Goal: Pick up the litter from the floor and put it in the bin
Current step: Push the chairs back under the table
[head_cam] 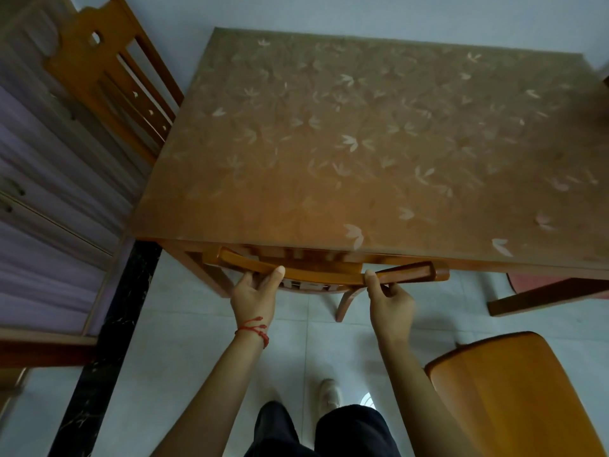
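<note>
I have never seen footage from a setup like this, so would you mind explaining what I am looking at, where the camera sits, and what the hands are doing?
There is no machine here. The single picture comes from a wide-angle camera worn on a person's head, looking forward and down, so the arms reaching in from the bottom are the wearer's own. The left hand, with a red string at the wrist, and the right hand both grip the curved top rail of a wooden chair that is tucked under the table. The table wears a brown cover printed with pale leaves, and nothing lies on it. Another chair stands at the table's left side, and a third chair's seat shows at lower right. The floor is pale tile. The job is collecting litter, but no litter or bin is visible here.
</note>
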`<action>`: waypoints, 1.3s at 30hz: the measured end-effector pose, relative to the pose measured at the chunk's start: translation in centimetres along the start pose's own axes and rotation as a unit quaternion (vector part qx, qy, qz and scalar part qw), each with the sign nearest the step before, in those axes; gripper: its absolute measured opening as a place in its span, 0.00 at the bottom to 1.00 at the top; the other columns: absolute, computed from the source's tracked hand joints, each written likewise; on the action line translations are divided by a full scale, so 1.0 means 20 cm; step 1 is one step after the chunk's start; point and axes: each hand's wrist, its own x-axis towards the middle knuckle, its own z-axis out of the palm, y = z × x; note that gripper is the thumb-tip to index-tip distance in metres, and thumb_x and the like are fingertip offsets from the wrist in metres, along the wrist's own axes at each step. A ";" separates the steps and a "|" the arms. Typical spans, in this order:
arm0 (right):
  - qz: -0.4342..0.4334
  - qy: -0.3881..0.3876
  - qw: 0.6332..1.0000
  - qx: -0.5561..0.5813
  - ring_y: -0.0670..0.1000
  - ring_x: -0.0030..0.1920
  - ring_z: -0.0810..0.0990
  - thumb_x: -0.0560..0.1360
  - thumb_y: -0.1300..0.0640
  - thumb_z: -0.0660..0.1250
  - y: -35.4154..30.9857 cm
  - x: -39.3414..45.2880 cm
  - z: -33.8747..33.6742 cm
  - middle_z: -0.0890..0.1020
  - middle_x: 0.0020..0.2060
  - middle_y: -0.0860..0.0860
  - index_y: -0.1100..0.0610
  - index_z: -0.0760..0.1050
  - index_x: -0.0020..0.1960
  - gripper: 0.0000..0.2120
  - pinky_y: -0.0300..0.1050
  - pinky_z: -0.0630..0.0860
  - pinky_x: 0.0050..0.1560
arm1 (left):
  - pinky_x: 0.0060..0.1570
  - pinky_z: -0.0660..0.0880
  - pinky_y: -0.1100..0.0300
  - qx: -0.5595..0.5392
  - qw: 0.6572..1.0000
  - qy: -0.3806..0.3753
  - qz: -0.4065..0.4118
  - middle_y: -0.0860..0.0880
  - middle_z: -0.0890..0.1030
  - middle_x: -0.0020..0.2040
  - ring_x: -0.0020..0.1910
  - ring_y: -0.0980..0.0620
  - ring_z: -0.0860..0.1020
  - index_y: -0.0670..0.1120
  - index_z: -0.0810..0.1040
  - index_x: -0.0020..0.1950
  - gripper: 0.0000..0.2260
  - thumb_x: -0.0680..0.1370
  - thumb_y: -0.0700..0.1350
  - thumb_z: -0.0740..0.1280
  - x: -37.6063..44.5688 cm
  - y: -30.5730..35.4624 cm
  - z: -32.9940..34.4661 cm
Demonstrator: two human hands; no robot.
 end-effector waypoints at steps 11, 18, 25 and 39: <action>-0.016 -0.002 1.000 0.007 0.43 0.17 0.64 0.72 0.46 0.67 0.01 0.11 0.04 0.66 0.14 0.44 0.53 0.69 0.26 0.19 0.31 0.60 0.20 | 0.35 0.69 0.70 0.002 1.000 0.014 -0.005 0.56 0.80 0.35 0.36 0.64 0.77 0.43 0.80 0.43 0.08 0.71 0.47 0.72 0.08 0.02 0.07; -0.016 -0.004 1.000 0.015 0.42 0.17 0.63 0.72 0.48 0.67 0.00 0.11 0.05 0.67 0.14 0.44 0.53 0.70 0.28 0.17 0.29 0.59 0.18 | 0.29 0.69 0.77 -0.004 1.000 0.003 0.008 0.61 0.79 0.26 0.28 0.68 0.76 0.46 0.78 0.36 0.07 0.71 0.45 0.72 0.08 0.02 0.07; -0.010 -0.004 1.000 -0.001 0.42 0.17 0.64 0.73 0.46 0.66 0.01 0.10 0.06 0.65 0.14 0.44 0.51 0.68 0.28 0.18 0.31 0.61 0.19 | 0.35 0.70 0.67 -0.004 1.000 0.005 0.000 0.57 0.80 0.28 0.31 0.67 0.76 0.49 0.79 0.36 0.05 0.71 0.48 0.72 0.08 0.03 0.05; -0.061 -0.072 0.986 -0.136 0.41 0.48 0.80 0.75 0.42 0.60 0.02 0.03 -0.05 0.80 0.43 0.51 0.57 0.71 0.59 0.21 0.33 0.73 0.51 | 0.48 0.72 0.63 0.187 0.976 -0.079 0.078 0.43 0.80 0.53 0.54 0.43 0.76 0.42 0.74 0.61 0.19 0.75 0.51 0.66 -0.01 0.04 -0.05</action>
